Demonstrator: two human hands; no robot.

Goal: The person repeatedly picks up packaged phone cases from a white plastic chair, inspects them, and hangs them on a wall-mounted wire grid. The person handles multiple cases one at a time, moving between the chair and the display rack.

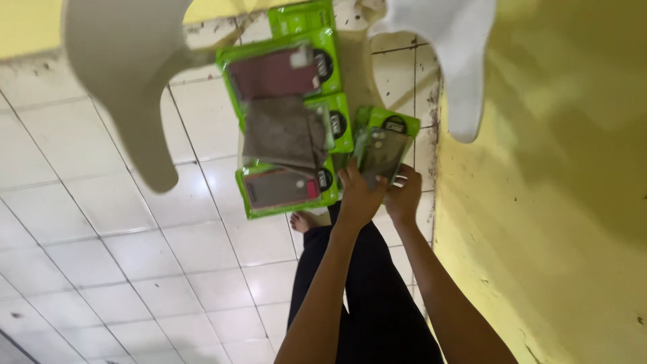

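Observation:
Both hands hold one green-framed phone-case package (382, 148) with a dark translucent case inside. My left hand (357, 195) grips its lower left edge; my right hand (404, 197) grips its lower right edge. To the left, several similar green packages lie in a column on the white tiled floor: one with a maroon case (280, 71), one with a brown-grey case (286, 131), one with a reddish case (283, 189).
A yellow wall (552, 202) runs down the right side. My bare foot (304, 220) and black trouser legs (364, 296) stand on the tiles. Blurred pale shapes (128, 74) hang close to the camera at the top left and top right (458, 54).

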